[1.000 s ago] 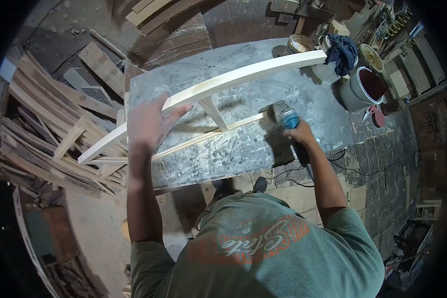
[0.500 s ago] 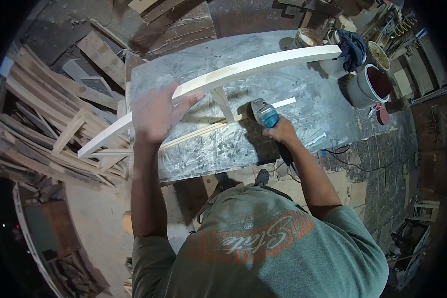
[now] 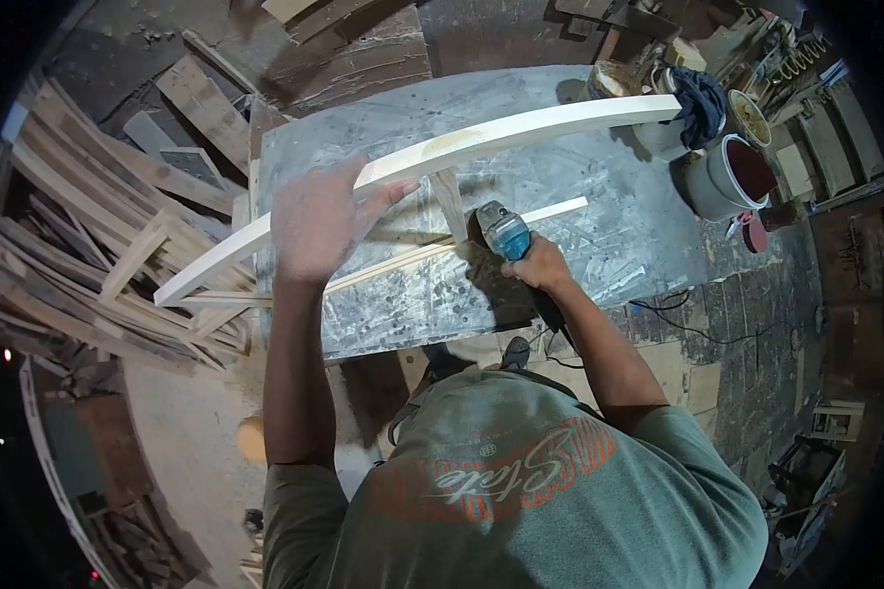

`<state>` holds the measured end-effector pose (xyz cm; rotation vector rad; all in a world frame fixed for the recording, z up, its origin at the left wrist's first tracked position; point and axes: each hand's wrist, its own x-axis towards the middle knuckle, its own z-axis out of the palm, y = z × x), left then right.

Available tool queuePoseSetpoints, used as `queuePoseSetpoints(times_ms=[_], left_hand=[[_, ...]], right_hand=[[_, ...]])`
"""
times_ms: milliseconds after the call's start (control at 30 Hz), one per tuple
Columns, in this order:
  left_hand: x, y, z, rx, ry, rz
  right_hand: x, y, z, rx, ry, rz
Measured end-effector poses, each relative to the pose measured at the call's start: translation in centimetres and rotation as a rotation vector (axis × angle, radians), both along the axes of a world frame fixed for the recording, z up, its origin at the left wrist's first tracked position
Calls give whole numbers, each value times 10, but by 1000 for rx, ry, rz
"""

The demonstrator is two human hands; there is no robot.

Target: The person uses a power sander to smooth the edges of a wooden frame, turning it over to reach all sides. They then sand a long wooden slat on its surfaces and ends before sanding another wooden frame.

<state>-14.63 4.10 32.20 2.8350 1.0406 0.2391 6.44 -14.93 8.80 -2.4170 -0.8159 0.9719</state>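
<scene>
A pale wooden frame [image 3: 521,131] stands on the grey worktable, its long curved rail uppermost. My left hand [image 3: 316,224] grips this rail left of its middle, with the thumb along the near side and the other fingers partly hidden beyond it. In my right hand [image 3: 540,266] is a blue and grey angle grinder [image 3: 507,236], its head over the lower rail [image 3: 560,209], close to the short crosspiece [image 3: 449,201]. The grinder's disc is mostly hidden, so contact with the wood cannot be made out.
White buckets [image 3: 714,187] and a dark cloth [image 3: 699,106] are by the right end of the worktable [image 3: 393,319]. Several curved wooden pieces [image 3: 79,221] are piled at the left. A black cord [image 3: 707,339] trails over the floor on the right.
The angle grinder and my right hand have moved left along the lower rail, nearer the crosspiece. My left hand has shifted slightly right along the upper rail.
</scene>
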Motion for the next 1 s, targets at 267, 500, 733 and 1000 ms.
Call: queuePoseSetpoints(times_ms=[267,500,733,1000], left_hand=[[3,-2,6,-35,44,37],[5,2,8,-52,86,12],[3,6,-4,14,-74,-27],[3,1,-1,19,-87,-30]], right_hand=[[0,0,-8,10,-23,4],[2,-5,2,-5,-40,13],[46,-46,-10,18,-73,-68],[126,-93,-29,82,-67,-327]])
